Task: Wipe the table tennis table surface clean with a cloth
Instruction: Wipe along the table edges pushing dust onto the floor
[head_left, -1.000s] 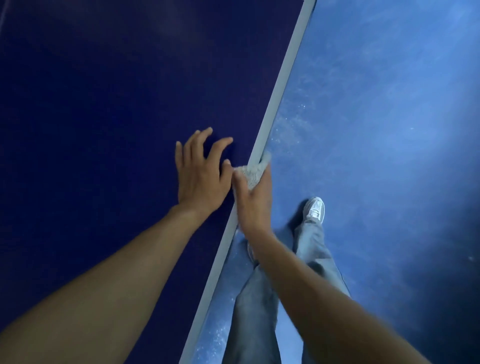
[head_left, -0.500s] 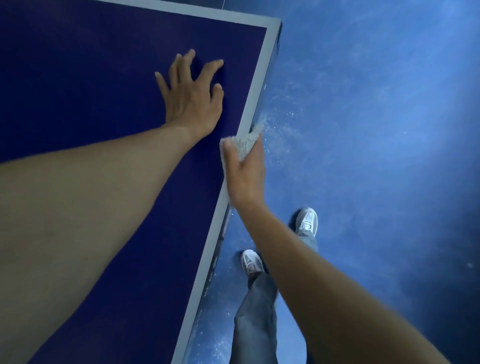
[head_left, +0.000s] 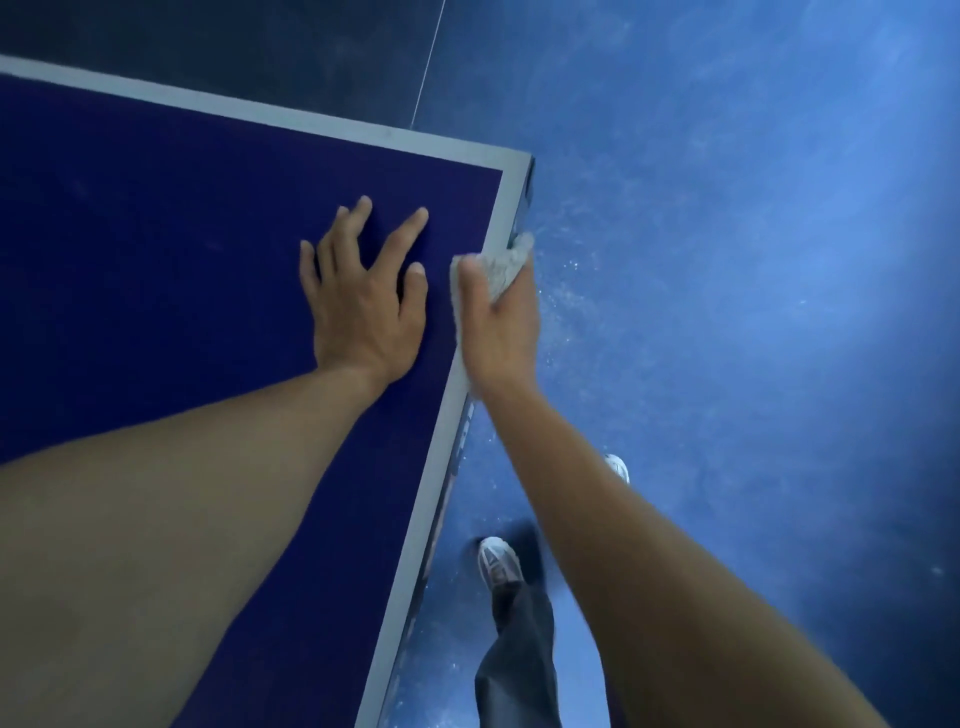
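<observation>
The dark blue table tennis table (head_left: 156, 249) fills the left side, its pale edge line meeting at a corner at the upper right. My left hand (head_left: 363, 291) lies flat on the surface with fingers spread, a little inside the right edge. My right hand (head_left: 501, 317) grips a light grey cloth (head_left: 501, 267) against the table's right edge, just below the corner. The thumb lies on top of the cloth and the fingers wrap over the side, hidden from view.
Blue floor (head_left: 727, 312) lies to the right, speckled with pale dust beside the table edge. My legs in dark trousers and two white shoes (head_left: 498, 564) stand close to the table's side. A thin white floor line (head_left: 426, 62) runs beyond the corner.
The table corner has come fully into view and nearer. My right hand has slid the cloth along the right edge towards that corner, and my left hand has travelled alongside it on the surface.
</observation>
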